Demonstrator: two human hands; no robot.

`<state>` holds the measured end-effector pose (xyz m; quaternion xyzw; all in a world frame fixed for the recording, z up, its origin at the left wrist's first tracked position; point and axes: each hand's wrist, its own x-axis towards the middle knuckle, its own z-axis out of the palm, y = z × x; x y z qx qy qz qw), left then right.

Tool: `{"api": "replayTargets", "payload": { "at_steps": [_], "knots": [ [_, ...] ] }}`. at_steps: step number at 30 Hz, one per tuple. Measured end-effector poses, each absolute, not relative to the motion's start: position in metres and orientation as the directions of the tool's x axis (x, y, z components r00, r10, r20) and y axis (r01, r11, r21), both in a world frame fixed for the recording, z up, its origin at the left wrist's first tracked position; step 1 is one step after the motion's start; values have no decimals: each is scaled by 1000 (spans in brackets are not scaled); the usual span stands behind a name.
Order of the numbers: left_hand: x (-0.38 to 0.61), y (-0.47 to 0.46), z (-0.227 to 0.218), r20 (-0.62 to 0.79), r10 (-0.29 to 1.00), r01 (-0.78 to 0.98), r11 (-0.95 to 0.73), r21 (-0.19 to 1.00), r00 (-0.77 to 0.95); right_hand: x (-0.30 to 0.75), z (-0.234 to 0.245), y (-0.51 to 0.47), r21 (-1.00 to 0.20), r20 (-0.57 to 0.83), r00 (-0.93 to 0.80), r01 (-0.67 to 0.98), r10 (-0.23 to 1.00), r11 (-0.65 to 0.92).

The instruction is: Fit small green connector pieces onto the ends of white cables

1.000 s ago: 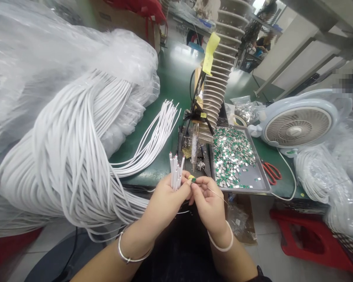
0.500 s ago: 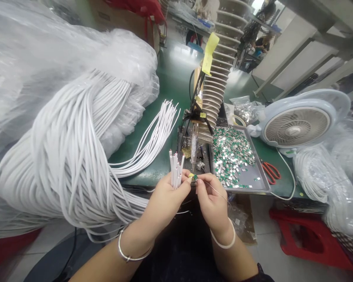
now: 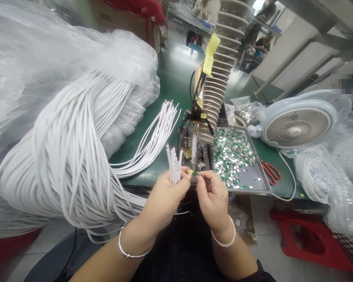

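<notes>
1. At the near edge of a green workbench point(image 3: 176, 74), two bare hands meet in front of a slender upright iron point(image 3: 194, 150) on a black stand.
2. The left hand point(image 3: 163, 197) is mostly closed, its fingers curled around a small bunch of white cables point(image 3: 173, 164), whose cut ends point upward and show reddish tips. Its thumb and forefinger pinch together beside a small yellow piece point(image 3: 190, 172), too small to make out clearly.
3. The right hand point(image 3: 212, 197) is half curled, thumb and forefinger brought together on a thin wire point(image 3: 215, 188) that slants back across the hand.
4. Between the two sets of fingertips, just below the iron's tip, sits a tiny green board point(image 3: 195, 173); it appears to be in the left hand's pinch, though the fingers partly hide it.
5. Right of the hands, a grey metal tray point(image 3: 260, 180) holds a heap of small green-and-silver boards point(image 3: 232, 152). Red-handled scissors or pliers point(image 3: 271, 173) lie just beside it, near a pale blue fan point(image 3: 297, 127).
6. To the left, a thick bundle of white cables point(image 3: 67, 137) spills from clear plastic point(image 3: 129, 55), with a smaller spread of cables point(image 3: 157, 143) lying on the bench.
</notes>
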<state>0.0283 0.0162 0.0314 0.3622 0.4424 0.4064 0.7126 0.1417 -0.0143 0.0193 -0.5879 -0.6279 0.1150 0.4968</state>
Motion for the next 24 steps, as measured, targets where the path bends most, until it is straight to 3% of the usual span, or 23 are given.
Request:
{"api": "replayTargets", "payload": {
  "at_steps": [24],
  "knots": [
    [24, 15, 23, -299, 902, -237, 378, 895, 311, 143, 10, -21, -871, 310, 215, 456, 926, 185]
  ]
}}
